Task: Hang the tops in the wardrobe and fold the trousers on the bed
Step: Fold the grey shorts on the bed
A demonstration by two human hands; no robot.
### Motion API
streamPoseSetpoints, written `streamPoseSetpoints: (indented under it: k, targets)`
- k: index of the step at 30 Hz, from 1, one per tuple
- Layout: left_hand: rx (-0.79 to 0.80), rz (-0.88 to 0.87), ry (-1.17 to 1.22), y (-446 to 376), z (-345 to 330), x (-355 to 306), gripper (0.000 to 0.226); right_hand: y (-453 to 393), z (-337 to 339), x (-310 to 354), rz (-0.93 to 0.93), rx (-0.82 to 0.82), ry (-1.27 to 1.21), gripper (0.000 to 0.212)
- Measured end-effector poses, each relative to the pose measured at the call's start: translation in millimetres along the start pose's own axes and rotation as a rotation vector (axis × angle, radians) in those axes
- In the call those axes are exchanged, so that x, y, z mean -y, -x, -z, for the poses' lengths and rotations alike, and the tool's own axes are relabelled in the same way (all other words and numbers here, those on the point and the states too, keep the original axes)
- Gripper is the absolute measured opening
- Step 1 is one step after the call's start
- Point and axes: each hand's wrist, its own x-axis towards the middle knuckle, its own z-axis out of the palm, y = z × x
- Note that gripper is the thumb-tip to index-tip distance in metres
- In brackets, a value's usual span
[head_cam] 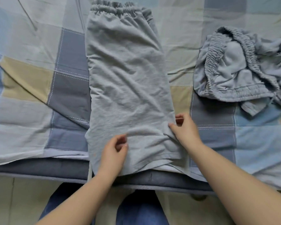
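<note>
Grey trousers (128, 82) laid lengthwise on the bed (31, 98), legs stacked one on the other, elastic waistband at the far end, hems at the near edge and hanging slightly over it. Fabric creased, with a low ridge bunched up between the two hands.

Right hand (186, 129) at the trousers' right edge, a little above the hems — thumb and forefinger pinched on a small fold of the cloth, remaining fingers curled just outside the edge, over the bedspread. Wrist angled inward, forearm running back toward the lower right corner.

Left hand (113, 153) resting on the cloth nearer the hems, left of the ridge — fingers bent and loosely curled toward the thumb, tips close together; cannot tell whether any fabric is actually caught between them. Palm turned down, forearm stretching back toward the lower left.

Well off to the right of the pinching hand, farther up the bed: a second grey garment (238, 72), crumpled in a heap, gathered waistband showing, apart from the flat pair.

Underneath everything, a patchwork bedspread in blue, grey and tan squares. Below the forearms, blue-clad legs (136, 210) on a pale floor.
</note>
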Motion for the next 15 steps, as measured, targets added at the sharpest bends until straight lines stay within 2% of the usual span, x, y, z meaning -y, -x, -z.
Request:
streamPoseSetpoints:
  k: [3,5,10,12,15]
  targets:
    - [-0.286,0.163,0.042,13,35,34,0.023,18,3,-13,0.033,0.065,0.157,0.022]
    - [-0.384,0.212,0.051,23,47,50,0.024,26,7,-20,0.047,0.143,0.257,0.008]
    - [-0.353,0.314,0.075,38,48,73,0.031,38,25,-44,-0.069,0.259,0.143,0.029]
    - [-0.391,0.357,0.044,39,46,75,0.034,39,28,-51,0.034,0.19,0.361,0.032]
    - [-0.427,0.35,-0.052,35,46,70,0.03,40,25,-51,0.139,0.135,0.301,0.029]
